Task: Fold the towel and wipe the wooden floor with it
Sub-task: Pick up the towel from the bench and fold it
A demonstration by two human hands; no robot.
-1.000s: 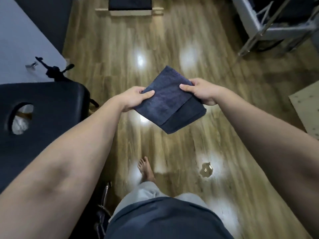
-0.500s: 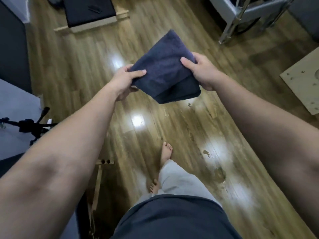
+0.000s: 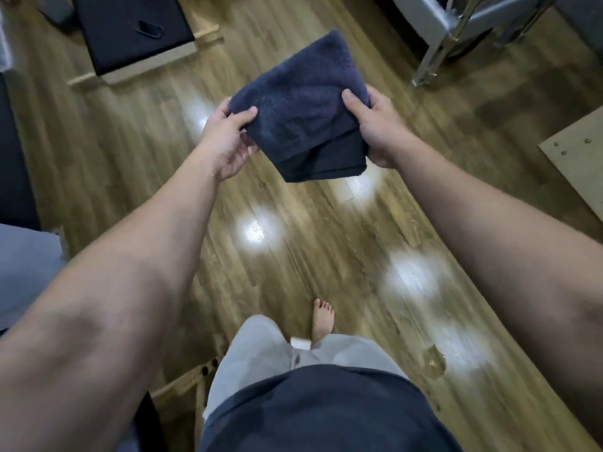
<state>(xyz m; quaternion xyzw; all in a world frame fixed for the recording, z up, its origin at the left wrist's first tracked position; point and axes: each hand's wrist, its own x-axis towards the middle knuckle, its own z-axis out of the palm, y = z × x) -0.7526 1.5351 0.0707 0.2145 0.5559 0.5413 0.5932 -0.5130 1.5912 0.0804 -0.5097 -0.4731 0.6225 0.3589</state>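
Right now the folded dark blue towel (image 3: 305,106) hangs in the air between both hands, above the wooden floor (image 3: 293,243). The left hand (image 3: 228,138) pinches its left edge, thumb on top and fingers beneath. The right hand (image 3: 380,128) grips the right edge the same way. Below the right forearm, a small puddle (image 3: 433,365) glistens on the boards. A bare foot (image 3: 323,318) stands below the hands.

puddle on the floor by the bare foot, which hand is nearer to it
Right. The right hand grips the towel on the side above the puddle, which lies lower right. The left hand grips the opposite edge, farther across.
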